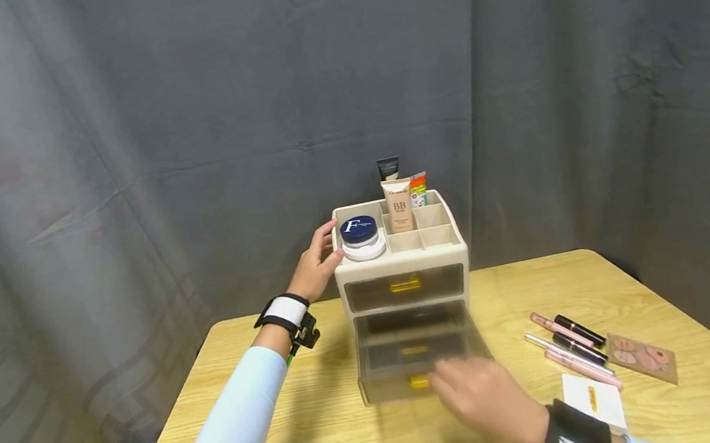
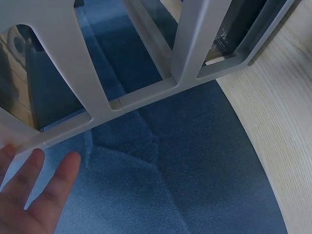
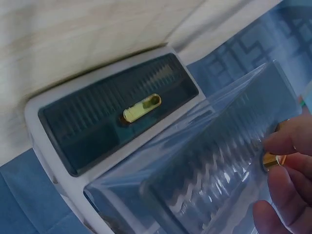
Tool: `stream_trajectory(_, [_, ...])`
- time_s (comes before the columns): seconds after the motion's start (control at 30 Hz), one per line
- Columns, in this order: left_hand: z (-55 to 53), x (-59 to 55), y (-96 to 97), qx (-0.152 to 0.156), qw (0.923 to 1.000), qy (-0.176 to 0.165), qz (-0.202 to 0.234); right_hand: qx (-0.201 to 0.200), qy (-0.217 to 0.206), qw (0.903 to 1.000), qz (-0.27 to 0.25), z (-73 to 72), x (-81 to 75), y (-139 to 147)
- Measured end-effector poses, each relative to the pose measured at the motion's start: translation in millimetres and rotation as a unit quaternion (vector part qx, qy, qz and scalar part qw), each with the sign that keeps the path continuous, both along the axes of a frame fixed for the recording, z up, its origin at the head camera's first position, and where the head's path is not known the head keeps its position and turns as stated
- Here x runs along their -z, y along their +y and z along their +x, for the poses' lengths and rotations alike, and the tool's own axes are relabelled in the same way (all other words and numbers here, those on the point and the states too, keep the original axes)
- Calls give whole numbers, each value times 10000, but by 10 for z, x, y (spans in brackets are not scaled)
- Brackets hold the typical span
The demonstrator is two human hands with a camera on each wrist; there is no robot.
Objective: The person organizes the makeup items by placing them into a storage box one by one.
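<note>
A cream cosmetics organizer (image 1: 347, 274) stands on the table. Against its upper left side lies my left hand (image 1: 314, 267), fingers straight and thumb by the top rim; the left wrist view shows several fingertips beside the frame. Below the shut upper drawer (image 1: 369, 292), a clear drawer (image 1: 382, 386) is pulled out. My right hand (image 1: 480, 392), blurred in the head view, is at its front. In the right wrist view, thumb and fingers pinch the gold drawer handle (image 3: 269, 161), partly covering it. The upper drawer's handle (image 3: 141, 108) is untouched.
On the organizer top are a blue-lidded jar (image 1: 359, 229), a BB cream tube (image 1: 399, 206) and other tubes. To the right lie several slim makeup tubes (image 1: 579, 349), a palette (image 1: 642, 359) and a white case (image 1: 593, 401). A grey curtain (image 1: 253, 117) hangs behind.
</note>
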State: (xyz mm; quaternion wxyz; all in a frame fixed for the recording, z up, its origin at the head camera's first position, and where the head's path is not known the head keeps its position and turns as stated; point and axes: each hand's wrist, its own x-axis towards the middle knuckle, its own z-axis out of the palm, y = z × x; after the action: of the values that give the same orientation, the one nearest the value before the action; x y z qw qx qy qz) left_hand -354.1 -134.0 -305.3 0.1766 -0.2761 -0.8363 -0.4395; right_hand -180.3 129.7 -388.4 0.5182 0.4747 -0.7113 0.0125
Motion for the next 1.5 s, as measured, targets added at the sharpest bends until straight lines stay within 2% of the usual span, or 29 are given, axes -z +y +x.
stream_trajectory(0.17, [7, -1, 5, 59, 10000, 36, 5, 105, -109, 9997, 178, 47, 64, 21])
stream_trajectory(0.4, [-13, 17, 32, 264, 9996, 105, 56, 301, -25, 9993, 199, 87, 91, 37])
stream_trajectory(0.57, [-35, 29, 23, 386, 9990, 100, 194, 390, -60, 9991, 128, 113, 54, 28])
stream_trajectory(0.77, [-6, 11, 28, 386, 9989, 31, 250, 445, -488, 9978, -14, 148, -40, 40])
stream_trajectory(0.87, [48, -23, 42, 413, 9987, 51, 298, 325, -733, 9967, -124, 184, -106, 71])
stream_trajectory(1.07, [304, -188, 92, 510, 9982, 47, 323, 163, -1348, 9895, -488, 316, -371, 257])
stream_trajectory(1.17, [376, -237, 104, 500, 9983, 58, 277, 330, -1317, 9886, -657, 311, -557, 434])
stream_trajectory(1.27, [402, -254, 132, 504, 9983, 96, 271, 630, -1334, 9856, -824, 238, -725, 695])
stream_trajectory(1.33, [393, -246, 151, 500, 9983, 101, 270, 1057, -1595, 9771, -930, 173, -822, 910])
stream_trajectory(1.37, [380, -239, 161, 498, 9983, 97, 274, 1298, -1822, 9697, -980, 134, -867, 1023])
stream_trajectory(1.43, [356, -226, 177, 491, 9984, 95, 280, 1886, -2409, 9466, -1019, 50, -931, 1260])
stream_trajectory(1.5, [348, -224, 190, 493, 9983, 89, 296, 2430, -3002, 9169, -1005, -57, -949, 1496])
